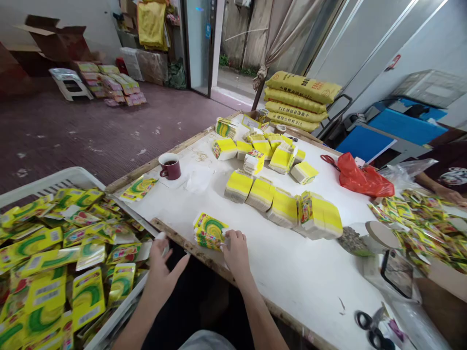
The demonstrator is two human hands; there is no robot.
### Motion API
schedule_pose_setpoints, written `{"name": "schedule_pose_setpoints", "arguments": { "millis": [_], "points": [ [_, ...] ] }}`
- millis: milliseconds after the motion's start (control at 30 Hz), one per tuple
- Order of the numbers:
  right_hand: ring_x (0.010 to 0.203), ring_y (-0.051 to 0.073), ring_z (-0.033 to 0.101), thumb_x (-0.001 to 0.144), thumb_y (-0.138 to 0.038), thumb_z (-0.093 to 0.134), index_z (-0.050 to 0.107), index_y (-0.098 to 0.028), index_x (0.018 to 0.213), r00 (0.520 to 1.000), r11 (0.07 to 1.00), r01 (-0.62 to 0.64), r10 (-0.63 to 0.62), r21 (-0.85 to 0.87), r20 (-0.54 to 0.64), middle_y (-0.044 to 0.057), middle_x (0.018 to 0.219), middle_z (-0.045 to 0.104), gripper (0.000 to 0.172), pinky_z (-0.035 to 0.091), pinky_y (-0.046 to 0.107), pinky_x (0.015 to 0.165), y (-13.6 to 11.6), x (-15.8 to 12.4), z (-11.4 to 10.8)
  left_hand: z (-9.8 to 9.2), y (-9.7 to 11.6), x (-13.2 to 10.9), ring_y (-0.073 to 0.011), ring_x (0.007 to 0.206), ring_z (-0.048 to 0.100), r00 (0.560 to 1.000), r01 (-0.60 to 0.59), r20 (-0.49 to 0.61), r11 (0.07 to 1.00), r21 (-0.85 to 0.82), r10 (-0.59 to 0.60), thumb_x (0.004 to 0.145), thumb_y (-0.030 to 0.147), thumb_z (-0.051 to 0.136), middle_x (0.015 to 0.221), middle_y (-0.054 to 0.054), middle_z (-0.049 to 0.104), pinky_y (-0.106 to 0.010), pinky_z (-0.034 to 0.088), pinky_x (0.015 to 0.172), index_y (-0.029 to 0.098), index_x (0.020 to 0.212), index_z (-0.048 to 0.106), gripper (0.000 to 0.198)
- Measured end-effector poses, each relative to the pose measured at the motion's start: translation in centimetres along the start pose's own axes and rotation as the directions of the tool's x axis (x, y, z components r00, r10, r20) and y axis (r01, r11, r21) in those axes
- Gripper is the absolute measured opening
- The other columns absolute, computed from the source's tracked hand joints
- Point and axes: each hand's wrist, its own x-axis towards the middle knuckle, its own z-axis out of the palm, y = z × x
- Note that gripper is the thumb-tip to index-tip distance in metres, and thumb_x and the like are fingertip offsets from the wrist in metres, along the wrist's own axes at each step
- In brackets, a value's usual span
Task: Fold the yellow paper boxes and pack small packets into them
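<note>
A small stack of yellow-and-green printed packets (209,229) lies on the table near its front edge. My right hand (237,253) has its thumb and fingers closed on the right end of this stack. My left hand (160,272) hovers just off the table edge, beside the crate of packets, its thumb and fingers spread with nothing held. Something whitish covers one of its fingertips. Beyond the right hand stands a row of banded yellow packet bundles (260,194), with more bundles (262,148) behind. A few loose packets (139,188) rest at the table's left edge.
A white crate (78,172) full of loose packets stands at left. On the white table (292,272) are a dark red mug (170,167), scissors (374,330), a red plastic bag (363,175) and a jar (359,238). Another person's hand (450,194) is at far right by a packet heap.
</note>
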Motion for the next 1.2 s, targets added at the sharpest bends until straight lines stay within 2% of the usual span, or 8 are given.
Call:
{"name": "schedule_pose_setpoints", "arguments": {
  "millis": [133,333,500,600,700,1000,1100,1200],
  "points": [
    [0.103,0.032,0.054,0.075,-0.008,0.064,0.064,-0.021,0.099,1.0,1.0,-0.004,0.005,-0.031,0.021,0.011,0.106,0.063,0.027,0.046,0.045,0.092,0.0,0.0,-0.2,6.0,1.8,0.9,-0.0341,0.143,0.042,0.962,0.258,0.143,0.95,-0.176,-0.234,0.063,0.046,0.086,0.147,-0.018,0.046,-0.046,0.04,0.115,0.021,0.128,0.043,0.082],
    [0.1,0.032,0.054,0.07,-0.005,0.064,0.063,-0.019,0.092,0.999,0.999,-0.034,0.034,-0.036,0.006,0.014,0.104,0.062,0.027,0.044,0.044,0.091,1.3,1.4,-1.7,8.5,3.6,1.0,-0.0318,0.12,0.062,0.887,0.358,0.368,0.919,-0.167,-0.279,0.062,0.046,0.083,0.122,-0.013,0.067,-0.043,0.048,0.106,0.015,0.115,0.057,0.066],
    [0.093,0.028,0.056,0.064,-0.005,0.062,0.052,-0.022,0.083,1.0,0.999,-0.02,0.02,0.032,-0.01,0.008,0.092,0.062,0.027,0.044,0.039,0.084,1.7,1.8,-2.0,9.1,2.0,-0.1,-0.0314,0.133,0.053,0.913,0.321,0.318,0.932,-0.17,-0.257,0.063,0.043,0.082,0.141,-0.017,0.055,-0.041,0.04,0.113,0.016,0.124,0.052,0.073],
    [0.079,0.023,0.057,0.069,-0.01,0.057,0.046,-0.024,0.085,0.999,0.994,-0.025,0.028,0.103,-0.03,0.002,0.082,0.06,0.023,0.045,0.033,0.072,1.6,1.2,-2.2,8.7,1.8,-0.9,-0.0299,0.142,0.042,0.987,0.152,0.088,0.966,-0.207,-0.136,0.07,0.043,0.08,0.152,-0.016,0.04,-0.04,0.037,0.116,0.02,0.129,0.049,0.07],
    [0.067,0.018,0.055,0.082,-0.019,0.05,0.043,-0.024,0.09,0.998,0.982,-0.028,0.037,0.187,-0.049,-0.002,0.075,0.055,0.012,0.044,0.029,0.063,0.7,0.0,-2.8,8.1,2.4,-2.2,-0.0255,0.142,0.041,0.992,-0.092,-0.117,0.939,-0.331,0.056,0.078,0.041,0.078,0.154,-0.01,0.038,-0.037,0.04,0.114,0.026,0.129,0.05,0.06],
    [0.07,0.014,0.045,0.075,-0.017,0.059,0.044,-0.024,0.087,0.956,0.727,0.033,-0.224,0.686,0.191,-0.003,0.078,0.05,0.02,0.039,0.027,0.065,-4.7,-5.1,-1.5,7.4,5.8,-3.1,-0.0261,0.091,0.067,0.971,0.237,0.196,0.58,-0.779,-0.134,0.068,0.056,0.077,0.096,-0.01,0.07,-0.039,0.059,0.08,0.016,0.098,0.07,0.05],
    [0.076,0.014,0.047,0.073,-0.022,0.07,0.048,-0.023,0.095,0.948,0.646,-0.003,-0.241,0.763,0.208,-0.002,0.086,0.052,0.031,0.04,0.028,0.071,-5.2,-5.9,-0.7,7.4,7.1,-2.5,-0.0152,0.065,0.057,0.975,0.221,0.168,0.514,-0.829,-0.147,0.064,0.057,0.079,0.07,-0.001,0.058,-0.028,0.056,0.063,0.017,0.079,0.065,0.045],
    [0.076,0.014,0.047,0.069,-0.023,0.076,0.05,-0.022,0.105,0.947,0.645,-0.038,-0.221,0.763,0.235,-0.003,0.087,0.053,0.044,0.04,0.028,0.071,-5.1,-5.9,-0.3,7.6,6.9,-2.4,-0.0109,0.055,0.049,0.978,0.187,0.097,0.578,-0.794,-0.183,0.061,0.067,0.08,0.063,0.003,0.051,-0.022,0.05,0.053,0.019,0.073,0.06,0.054]
  ]
}}
